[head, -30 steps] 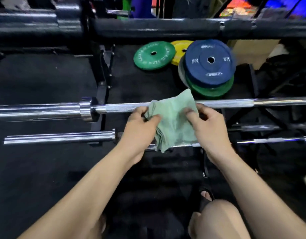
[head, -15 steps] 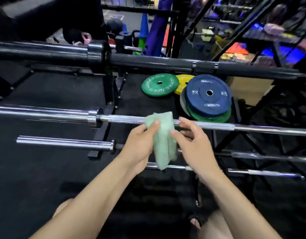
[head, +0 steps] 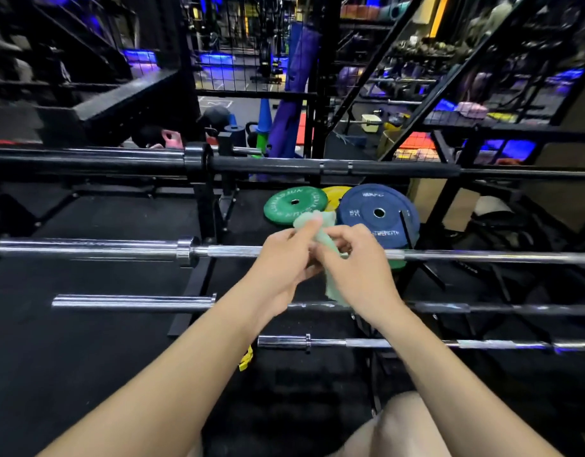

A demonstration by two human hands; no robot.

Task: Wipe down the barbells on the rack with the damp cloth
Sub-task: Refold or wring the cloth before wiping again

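Here your black steel rack (head: 208, 206) carries four barbells in tiers: a black barbell (head: 86, 158) on top, then a chrome barbell (head: 119, 249), a lower chrome bar (head: 132, 301) and a short chrome bar (head: 400, 343) nearest you. Open black floor lies left of the sleeve ends. Your left hand (head: 281, 258) and right hand (head: 357, 265) both pinch the crumpled pale green cloth (head: 330, 245) bunched between them, in front of the second bar's shaft; whether it touches, you cannot tell.
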